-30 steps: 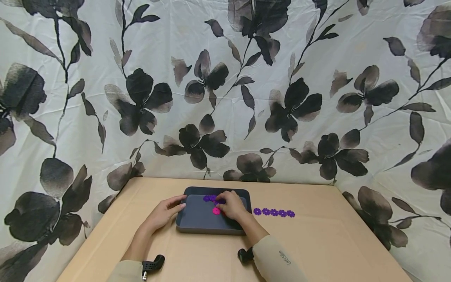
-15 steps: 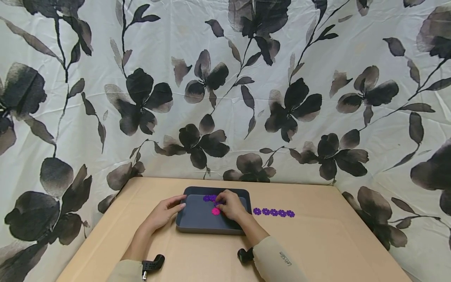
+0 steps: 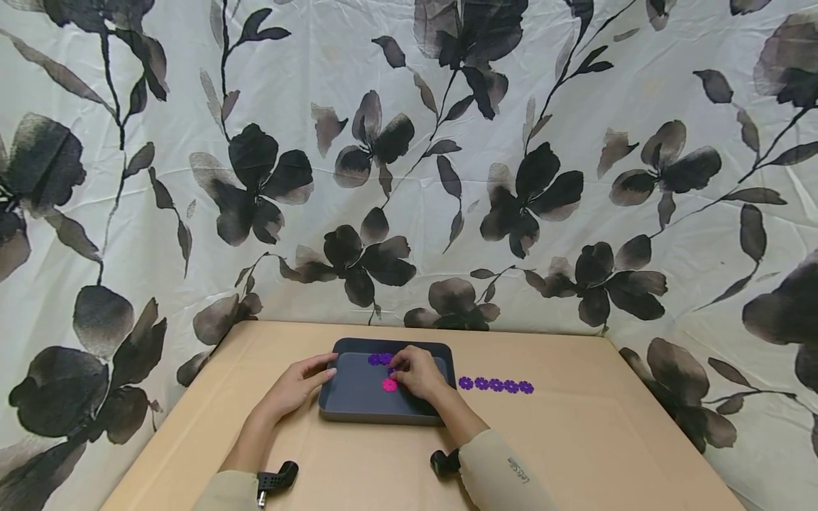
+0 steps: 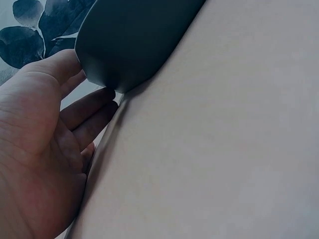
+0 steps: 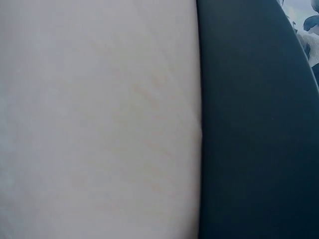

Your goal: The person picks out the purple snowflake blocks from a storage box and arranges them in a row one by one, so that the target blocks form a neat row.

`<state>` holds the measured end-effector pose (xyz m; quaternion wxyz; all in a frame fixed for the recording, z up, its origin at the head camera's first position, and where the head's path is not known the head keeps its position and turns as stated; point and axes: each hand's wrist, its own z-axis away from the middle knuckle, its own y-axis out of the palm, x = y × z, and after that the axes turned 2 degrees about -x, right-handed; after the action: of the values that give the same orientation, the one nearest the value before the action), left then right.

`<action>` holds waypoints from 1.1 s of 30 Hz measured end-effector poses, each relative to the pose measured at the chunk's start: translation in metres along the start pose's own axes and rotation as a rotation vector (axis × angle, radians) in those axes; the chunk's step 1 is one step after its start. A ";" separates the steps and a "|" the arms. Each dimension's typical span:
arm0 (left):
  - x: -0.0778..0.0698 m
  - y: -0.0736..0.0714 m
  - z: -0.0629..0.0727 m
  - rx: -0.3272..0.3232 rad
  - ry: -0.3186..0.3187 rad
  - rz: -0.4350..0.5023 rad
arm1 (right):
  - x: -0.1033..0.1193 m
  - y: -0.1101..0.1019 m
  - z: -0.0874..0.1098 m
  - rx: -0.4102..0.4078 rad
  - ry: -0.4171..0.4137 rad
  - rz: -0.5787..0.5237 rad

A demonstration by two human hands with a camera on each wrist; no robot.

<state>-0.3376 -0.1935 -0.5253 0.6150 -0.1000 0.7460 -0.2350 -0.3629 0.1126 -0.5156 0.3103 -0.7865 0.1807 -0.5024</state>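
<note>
A dark grey tray (image 3: pixel 358 408) lies on the table. My left hand (image 3: pixel 297 383) holds its left rim; the left wrist view shows the fingers (image 4: pixel 92 112) at the tray's corner. Inside the tray, my right hand (image 3: pixel 418 372) has its thumb and fingertips together at a small pink flower-shaped disc (image 3: pixel 389 385). Similar purple flower-shaped discs (image 3: pixel 377 360) lie just behind it, partly covered by the fingers. The right wrist view shows only the tray's side (image 5: pixel 259 124) and the tabletop, with no fingers.
To the right of the tray, several purple flower-shaped discs (image 3: pixel 496 385) lie in a row on the tan table (image 3: pixel 575 440). A cloth with dark flowers (image 3: pixel 447 177) hangs behind the table's far edge.
The pink disc has shifted slightly toward the front and left at my right fingertips. My left hand stays at the tray's rim.
</note>
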 end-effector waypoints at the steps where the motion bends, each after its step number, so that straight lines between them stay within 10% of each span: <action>1: 0.000 0.000 0.000 0.002 0.010 -0.001 | 0.000 -0.001 0.000 -0.004 -0.001 -0.007; 25: 0.001 0.001 0.002 0.004 0.013 0.017 | -0.003 -0.058 0.019 -0.343 -0.043 -0.320; 33: 0.001 0.002 0.001 0.000 -0.001 0.012 | -0.021 -0.081 0.029 -0.450 0.062 -0.368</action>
<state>-0.3370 -0.1922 -0.5273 0.6168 -0.0958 0.7463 -0.2312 -0.3482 0.1941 -0.4843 0.0259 -0.8394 0.1514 -0.5214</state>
